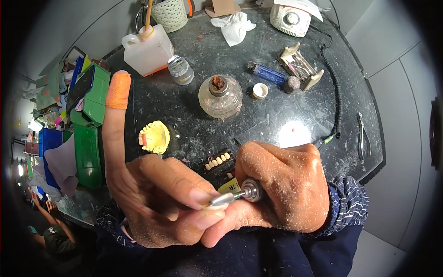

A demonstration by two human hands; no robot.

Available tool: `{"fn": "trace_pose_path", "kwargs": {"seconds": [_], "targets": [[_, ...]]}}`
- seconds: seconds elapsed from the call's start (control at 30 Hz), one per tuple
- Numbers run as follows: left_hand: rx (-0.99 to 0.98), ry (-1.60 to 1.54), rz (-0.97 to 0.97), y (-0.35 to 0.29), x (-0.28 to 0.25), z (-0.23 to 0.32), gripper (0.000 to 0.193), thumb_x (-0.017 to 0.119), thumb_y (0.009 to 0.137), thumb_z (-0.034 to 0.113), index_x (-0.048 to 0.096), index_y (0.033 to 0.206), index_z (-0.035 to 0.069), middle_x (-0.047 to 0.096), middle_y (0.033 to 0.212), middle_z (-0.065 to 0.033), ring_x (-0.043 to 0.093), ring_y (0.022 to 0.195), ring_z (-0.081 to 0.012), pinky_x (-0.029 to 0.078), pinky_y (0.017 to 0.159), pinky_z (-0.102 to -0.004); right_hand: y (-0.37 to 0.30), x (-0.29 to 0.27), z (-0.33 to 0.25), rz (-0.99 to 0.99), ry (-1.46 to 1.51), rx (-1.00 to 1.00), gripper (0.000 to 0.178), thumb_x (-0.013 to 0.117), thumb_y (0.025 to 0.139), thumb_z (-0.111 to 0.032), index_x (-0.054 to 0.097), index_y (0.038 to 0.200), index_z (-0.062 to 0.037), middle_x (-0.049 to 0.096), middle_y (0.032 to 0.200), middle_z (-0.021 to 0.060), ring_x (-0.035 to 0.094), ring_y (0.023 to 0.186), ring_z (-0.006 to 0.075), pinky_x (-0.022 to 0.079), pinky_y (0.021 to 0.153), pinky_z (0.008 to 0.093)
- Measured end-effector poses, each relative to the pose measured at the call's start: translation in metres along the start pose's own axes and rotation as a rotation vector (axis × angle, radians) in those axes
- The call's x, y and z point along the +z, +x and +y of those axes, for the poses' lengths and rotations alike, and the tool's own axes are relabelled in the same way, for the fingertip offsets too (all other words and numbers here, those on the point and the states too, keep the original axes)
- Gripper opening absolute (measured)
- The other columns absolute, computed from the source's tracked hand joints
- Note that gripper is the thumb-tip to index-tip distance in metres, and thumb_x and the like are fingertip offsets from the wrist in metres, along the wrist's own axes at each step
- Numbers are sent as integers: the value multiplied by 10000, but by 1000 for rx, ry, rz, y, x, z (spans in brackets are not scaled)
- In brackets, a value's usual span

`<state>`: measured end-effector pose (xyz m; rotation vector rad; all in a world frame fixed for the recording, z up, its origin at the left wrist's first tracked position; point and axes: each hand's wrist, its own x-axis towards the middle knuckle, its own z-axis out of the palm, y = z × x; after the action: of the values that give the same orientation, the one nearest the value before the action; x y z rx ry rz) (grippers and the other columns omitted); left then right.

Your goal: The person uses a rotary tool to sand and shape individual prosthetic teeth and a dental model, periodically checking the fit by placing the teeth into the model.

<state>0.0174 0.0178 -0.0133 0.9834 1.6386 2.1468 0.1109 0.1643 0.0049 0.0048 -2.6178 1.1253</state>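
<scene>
My left hand (152, 198) pinches a small pale piece, which looks like a denture tooth (215, 207), between two fingertips. One of its fingers, wrapped in orange tape (118, 91), points away from me. My right hand (288, 187) is closed round a metal rotary handpiece (252, 189). Its grey bur (222, 199) lies against or just above the pale piece; contact is hard to tell. Fine white dust covers both hands. Beyond them lie a row of denture teeth (218, 161) on a dark strip and a yellow dental cast (156, 137) with pink wax and some teeth.
A glass spirit lamp (220, 99), small jar (180, 70), white cap (260, 91), blue lighter (268, 74) and plastic jug (148, 50) stand farther back. A coiled cord (339, 101) and pliers (363, 137) lie right. Green bins (88, 157) line the left; another person (57, 231) sits beyond.
</scene>
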Motion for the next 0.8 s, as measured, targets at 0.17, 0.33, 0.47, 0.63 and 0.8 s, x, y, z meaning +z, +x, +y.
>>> {"fn": "trace_pose_path", "kwargs": {"seconds": [0.17, 0.33, 0.47, 0.63, 0.8], "targets": [[23, 2, -6, -2, 2, 3, 1009, 722, 697, 196, 41, 1404, -37, 475, 642, 76, 362, 454, 18, 339, 456, -83, -2, -4, -2, 14, -43, -7, 504, 755, 597, -509, 476, 669, -96, 468, 542, 32, 530, 446, 215, 399, 412, 307], [33, 8, 1, -3, 0, 1, 997, 726, 697, 214, 75, 1404, -50, 477, 651, 81, 344, 456, 29, 319, 453, -74, 0, -6, -2, 86, -38, -42, 536, 778, 556, -521, 462, 635, -95, 447, 524, 22, 509, 422, 194, 384, 398, 298], [49, 2, 3, -3, 1, -1, 1002, 731, 703, 222, 72, 1407, -51, 466, 644, 85, 336, 453, 35, 312, 449, -69, -2, -7, -4, 90, -52, -61, 555, 787, 542, -530, 456, 620, -91, 428, 511, 15, 500, 409, 186, 376, 387, 294], [44, -8, 18, -4, 3, -2, 1039, 734, 721, 205, -4, 1412, -36, 434, 600, 81, 354, 445, 26, 333, 444, -73, -1, -1, -1, 97, -16, -85, 560, 788, 538, -533, 450, 612, -92, 421, 502, 11, 490, 394, 186, 371, 378, 290], [-37, -28, 56, -1, 8, 9, 1038, 717, 727, 186, -34, 1397, -68, 456, 573, 55, 390, 455, 1, 360, 461, -84, 3, -4, 0, 92, -36, -29, 607, 777, 485, -576, 430, 602, -92, 467, 510, 25, 507, 392, 155, 372, 370, 289]]}}
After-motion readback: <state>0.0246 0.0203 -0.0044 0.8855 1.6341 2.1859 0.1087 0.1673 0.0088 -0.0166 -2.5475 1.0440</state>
